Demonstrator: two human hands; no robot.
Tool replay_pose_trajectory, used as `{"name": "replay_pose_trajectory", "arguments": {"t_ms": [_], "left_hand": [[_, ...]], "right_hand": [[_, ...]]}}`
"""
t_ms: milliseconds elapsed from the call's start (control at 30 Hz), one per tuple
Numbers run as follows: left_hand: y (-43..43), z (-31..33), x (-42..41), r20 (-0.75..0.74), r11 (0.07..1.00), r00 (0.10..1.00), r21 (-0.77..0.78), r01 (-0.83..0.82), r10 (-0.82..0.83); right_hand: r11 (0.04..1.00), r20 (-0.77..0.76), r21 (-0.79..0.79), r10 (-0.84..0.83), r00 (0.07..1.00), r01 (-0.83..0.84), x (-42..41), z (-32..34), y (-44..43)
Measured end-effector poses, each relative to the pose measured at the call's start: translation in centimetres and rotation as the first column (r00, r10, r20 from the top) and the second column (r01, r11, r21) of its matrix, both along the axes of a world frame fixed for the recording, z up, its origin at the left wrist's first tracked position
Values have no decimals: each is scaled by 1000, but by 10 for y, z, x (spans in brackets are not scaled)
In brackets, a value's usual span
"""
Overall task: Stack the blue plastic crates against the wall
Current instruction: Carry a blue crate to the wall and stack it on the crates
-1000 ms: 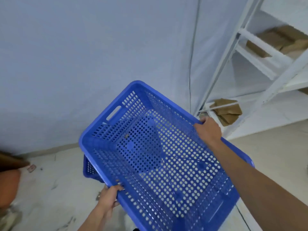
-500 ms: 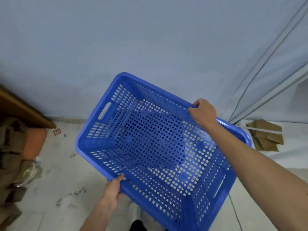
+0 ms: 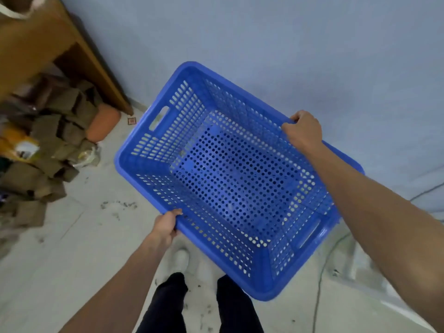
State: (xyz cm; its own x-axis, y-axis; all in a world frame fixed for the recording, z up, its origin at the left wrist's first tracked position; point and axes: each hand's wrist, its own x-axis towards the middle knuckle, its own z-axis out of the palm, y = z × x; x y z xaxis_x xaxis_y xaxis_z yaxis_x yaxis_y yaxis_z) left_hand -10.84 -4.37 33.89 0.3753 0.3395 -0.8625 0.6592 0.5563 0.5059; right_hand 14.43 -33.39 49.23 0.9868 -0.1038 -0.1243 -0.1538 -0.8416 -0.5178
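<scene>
I hold one blue perforated plastic crate (image 3: 230,179) in front of me, open side up and turned at an angle to the pale blue wall (image 3: 264,39). My left hand (image 3: 167,224) grips its near long rim. My right hand (image 3: 302,131) grips the far long rim, close to the wall. The crate is empty, with a handle slot in each short end. Through its holes another blue surface shows below, but I cannot tell what it is.
A brown wooden table (image 3: 48,42) stands at the left against the wall, with a heap of brown cardboard pieces (image 3: 48,140) and an orange cushion (image 3: 103,121) beneath it. A grey cable (image 3: 319,280) runs over the floor at the right. My legs (image 3: 197,306) stand below the crate.
The view has swung left and down: the white shelving has left the picture and the table and cardboard heap have come in. The crate stays in both hands, now lower, over the floor by the wall.
</scene>
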Motion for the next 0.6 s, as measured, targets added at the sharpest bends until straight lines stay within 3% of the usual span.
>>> {"name": "replay_pose_trajectory", "arguments": {"t_ms": [233,467,600], "left_hand": [[-20,-11,8,4,995,995,-21,-99,99],[-57,-41,14,7,989,991,-61,-134,135],[-72,-57,18,5,991,992,-43,-128,128]], "right_hand": [[984,9,-93,153,988,-152,55,-34,18],[903,60,-322,320,946,-285,86,-82,10],[876,23,-394,312,950,-278,95,-113,-8]]}}
